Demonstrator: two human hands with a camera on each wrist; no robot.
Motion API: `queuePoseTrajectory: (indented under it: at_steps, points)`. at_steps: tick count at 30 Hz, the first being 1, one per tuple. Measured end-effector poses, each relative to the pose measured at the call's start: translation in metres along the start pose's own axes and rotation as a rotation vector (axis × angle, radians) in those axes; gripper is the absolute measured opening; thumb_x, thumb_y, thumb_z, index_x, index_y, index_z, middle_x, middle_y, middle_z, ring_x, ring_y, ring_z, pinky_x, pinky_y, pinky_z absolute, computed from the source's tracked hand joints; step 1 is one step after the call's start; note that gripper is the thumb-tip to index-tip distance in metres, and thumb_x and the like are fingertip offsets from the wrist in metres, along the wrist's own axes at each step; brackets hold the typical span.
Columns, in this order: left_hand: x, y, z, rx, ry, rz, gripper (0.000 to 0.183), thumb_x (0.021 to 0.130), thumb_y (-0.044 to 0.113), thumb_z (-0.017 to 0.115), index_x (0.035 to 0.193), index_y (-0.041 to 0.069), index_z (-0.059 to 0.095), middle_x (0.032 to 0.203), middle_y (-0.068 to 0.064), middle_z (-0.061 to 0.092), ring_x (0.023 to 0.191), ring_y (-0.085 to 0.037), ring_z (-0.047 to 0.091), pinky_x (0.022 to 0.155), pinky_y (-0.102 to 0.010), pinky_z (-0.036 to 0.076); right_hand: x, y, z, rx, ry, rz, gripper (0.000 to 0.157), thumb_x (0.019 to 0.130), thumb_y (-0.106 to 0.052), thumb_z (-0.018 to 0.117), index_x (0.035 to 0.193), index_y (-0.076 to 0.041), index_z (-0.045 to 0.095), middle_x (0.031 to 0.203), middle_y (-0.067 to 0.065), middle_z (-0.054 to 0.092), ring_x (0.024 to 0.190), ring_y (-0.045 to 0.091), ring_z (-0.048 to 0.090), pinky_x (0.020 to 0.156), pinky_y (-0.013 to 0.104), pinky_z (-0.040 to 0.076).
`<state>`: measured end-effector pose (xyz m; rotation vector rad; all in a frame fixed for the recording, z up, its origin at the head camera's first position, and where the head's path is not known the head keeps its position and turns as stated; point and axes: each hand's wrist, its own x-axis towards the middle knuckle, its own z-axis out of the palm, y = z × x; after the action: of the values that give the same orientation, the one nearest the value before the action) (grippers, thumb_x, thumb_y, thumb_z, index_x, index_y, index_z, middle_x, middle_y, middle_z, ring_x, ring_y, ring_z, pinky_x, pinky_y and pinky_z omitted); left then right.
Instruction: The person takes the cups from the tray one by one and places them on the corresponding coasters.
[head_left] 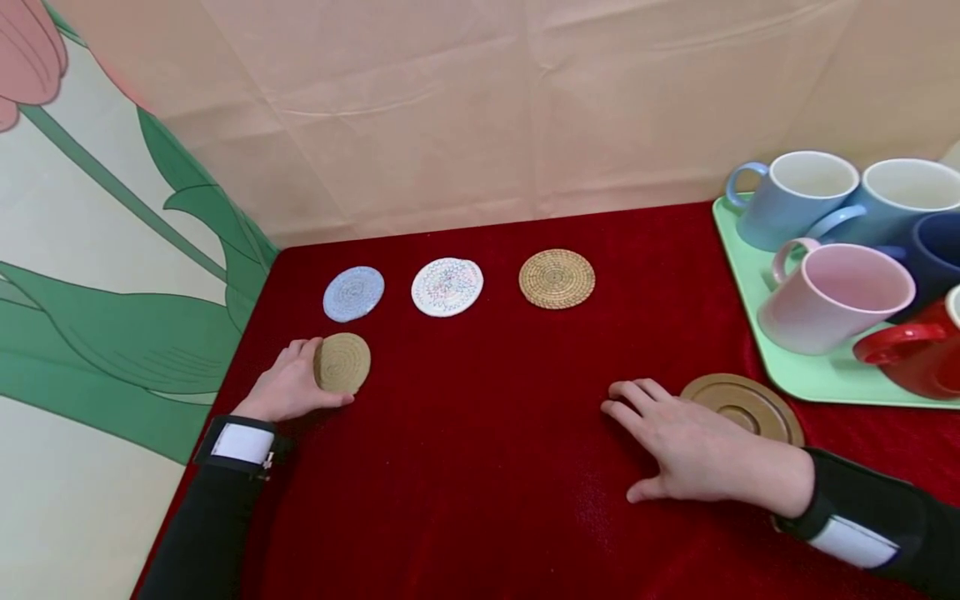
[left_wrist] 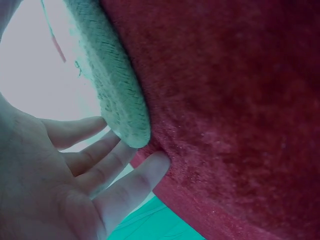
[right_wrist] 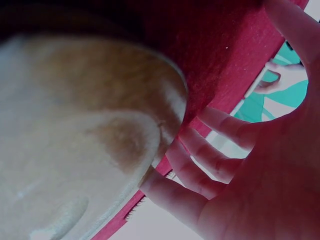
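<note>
In the head view my left hand [head_left: 288, 385] is at the left edge of a tan woven coaster [head_left: 345, 363] on the red cloth. Its thumb lies along the coaster's near edge, with the fingers at the far left edge. The left wrist view shows fairly straight fingers [left_wrist: 122, 192] beside the coaster's rim [left_wrist: 120, 95]. My right hand [head_left: 693, 442] is spread, palm down, over the cloth at the right. It partly covers a brown round disc with raised rings [head_left: 776, 417], whose glossy surface [right_wrist: 100, 75] fills much of the right wrist view.
Beyond my left hand lie a blue coaster [head_left: 354, 294], a white speckled coaster [head_left: 447, 287] and a brown woven coaster [head_left: 557, 279]. At the right, a light green tray [head_left: 817, 387] holds several mugs, including a pink mug [head_left: 817, 304] and a red mug [head_left: 922, 358].
</note>
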<state>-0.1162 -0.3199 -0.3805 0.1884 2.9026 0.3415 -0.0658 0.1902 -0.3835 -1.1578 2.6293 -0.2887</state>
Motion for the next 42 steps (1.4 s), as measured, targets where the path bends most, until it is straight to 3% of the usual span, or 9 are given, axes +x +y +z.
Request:
queuePoseTrajectory:
  at_steps: [9,15,19,23,28,32,36,42]
  points:
    - [0.001,0.002,-0.002,0.001,-0.008,0.008,0.104,0.077,0.046,0.083,0.145,-0.016,0.035,0.133,-0.038,0.048,0.119,-0.050,0.052,0.086,-0.064,0.052,0.001,0.001,-0.001,0.006,-0.008,0.000,0.089,0.075,-0.060,0.083,0.137,-0.003,0.055,0.139,0.018,0.049,0.124,0.036,0.048,0.087,0.047,0.055]
    - [0.001,0.009,-0.002,-0.027,0.014,0.009,0.106,0.079,0.046,0.081,0.151,-0.011,0.029,0.148,-0.036,0.037,0.133,-0.051,0.039,0.094,-0.066,0.048,0.001,0.001,-0.001,-0.001,-0.005,-0.002,0.089,0.075,-0.060,0.083,0.137,-0.002,0.056,0.138,0.018,0.050,0.124,0.036,0.049,0.087,0.047,0.055]
    - [0.002,0.031,-0.004,-0.016,0.076,0.093,0.104,0.080,0.046,0.082,0.152,-0.010,0.030,0.153,-0.034,0.032,0.139,-0.050,0.034,0.100,-0.064,0.045,0.001,0.000,-0.001,-0.004,0.001,-0.005,0.089,0.075,-0.060,0.083,0.137,-0.002,0.056,0.138,0.018,0.050,0.124,0.036,0.049,0.087,0.047,0.055]
    - [0.003,0.069,-0.002,-0.005,0.093,0.252,0.099,0.082,0.044,0.082,0.153,-0.006,0.034,0.155,-0.030,0.034,0.141,-0.046,0.036,0.107,-0.060,0.042,0.000,0.000,-0.002,-0.005,0.008,-0.008,0.089,0.075,-0.060,0.084,0.136,-0.002,0.056,0.137,0.018,0.050,0.123,0.036,0.049,0.086,0.046,0.055]
    - [0.002,0.119,0.014,0.024,0.021,0.463,0.096,0.083,0.050,0.080,0.154,0.001,0.038,0.157,-0.025,0.035,0.141,-0.039,0.039,0.108,-0.054,0.042,0.000,0.000,-0.002,-0.006,0.010,-0.008,0.089,0.075,-0.059,0.084,0.136,-0.002,0.055,0.137,0.018,0.050,0.123,0.036,0.049,0.086,0.046,0.055]
    - [0.003,0.148,0.026,0.083,-0.058,0.569,0.098,0.083,0.058,0.078,0.156,0.007,0.037,0.159,-0.023,0.033,0.144,-0.037,0.037,0.108,-0.052,0.043,-0.001,0.000,-0.002,-0.002,0.007,-0.003,0.089,0.075,-0.059,0.084,0.137,-0.002,0.056,0.137,0.018,0.050,0.123,0.036,0.049,0.086,0.046,0.055]
    - [0.003,0.158,0.035,0.125,-0.141,0.559,0.100,0.082,0.061,0.077,0.159,0.012,0.034,0.162,-0.021,0.028,0.147,-0.038,0.031,0.109,-0.055,0.042,0.000,0.000,-0.001,0.003,0.001,0.002,0.089,0.075,-0.060,0.084,0.137,-0.003,0.056,0.138,0.018,0.050,0.123,0.036,0.049,0.087,0.047,0.055]
    - [0.002,0.157,0.041,0.154,-0.209,0.507,0.100,0.082,0.062,0.076,0.159,0.015,0.033,0.164,-0.019,0.026,0.148,-0.037,0.029,0.110,-0.057,0.040,-0.003,0.000,-0.001,0.001,0.014,-0.003,0.087,0.076,-0.060,0.083,0.137,-0.004,0.056,0.138,0.017,0.051,0.124,0.035,0.050,0.089,0.048,0.054]
